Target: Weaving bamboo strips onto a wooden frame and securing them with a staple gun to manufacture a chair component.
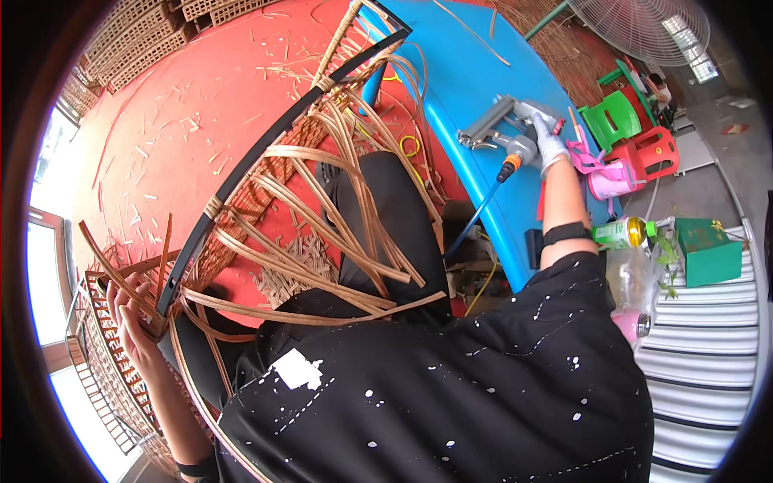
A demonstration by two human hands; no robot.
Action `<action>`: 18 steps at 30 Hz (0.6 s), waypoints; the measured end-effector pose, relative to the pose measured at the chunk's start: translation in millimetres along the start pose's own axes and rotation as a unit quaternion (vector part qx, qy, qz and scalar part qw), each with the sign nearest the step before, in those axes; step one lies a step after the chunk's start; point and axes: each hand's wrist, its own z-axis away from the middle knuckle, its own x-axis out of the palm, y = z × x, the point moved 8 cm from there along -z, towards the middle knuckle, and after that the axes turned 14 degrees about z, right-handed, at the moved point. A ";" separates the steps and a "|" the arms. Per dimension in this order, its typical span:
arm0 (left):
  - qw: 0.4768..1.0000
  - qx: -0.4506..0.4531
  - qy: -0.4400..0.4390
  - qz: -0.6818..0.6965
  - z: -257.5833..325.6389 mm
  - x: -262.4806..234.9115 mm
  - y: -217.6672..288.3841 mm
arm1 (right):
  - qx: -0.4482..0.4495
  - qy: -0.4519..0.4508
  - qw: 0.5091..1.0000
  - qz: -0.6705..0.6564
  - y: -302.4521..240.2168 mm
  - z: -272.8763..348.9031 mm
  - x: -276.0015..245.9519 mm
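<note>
A long woven rattan piece [266,173] with a black metal frame bar [266,138] leans across my lap, loose brown strands [322,241] trailing from it over my legs. At its lower left corner, the fingers of my left hand [133,322] curl round the frame and a few strands. My right hand [551,145], in a pale glove, is closed on a grey pneumatic staple gun [489,122] on the blue table [459,76]. An orange fitting [509,167] joins the gun to a blue air hose [481,211]. The gloved fingers are partly blurred.
Rattan offcuts [294,270] litter the red floor [177,129]. Stacked woven pieces [133,40] stand at the far left. Right of the table are a green chair [612,121], a red chair [654,154], a bottle [624,233], a green box [708,251] and a large fan [644,28].
</note>
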 end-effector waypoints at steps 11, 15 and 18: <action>0.999 -0.013 0.013 0.035 3.3 0.0 -2.6 | -0.027 0.104 0.604 0.789 -29.0 62.8 -75.2; 1.000 0.025 0.007 0.010 0.9 6.7 6.5 | 0.046 0.106 0.584 0.804 0.4 91.6 -74.7; 0.998 0.062 0.010 -0.032 -1.4 5.4 15.4 | 0.058 0.051 0.593 0.802 16.4 97.4 -68.9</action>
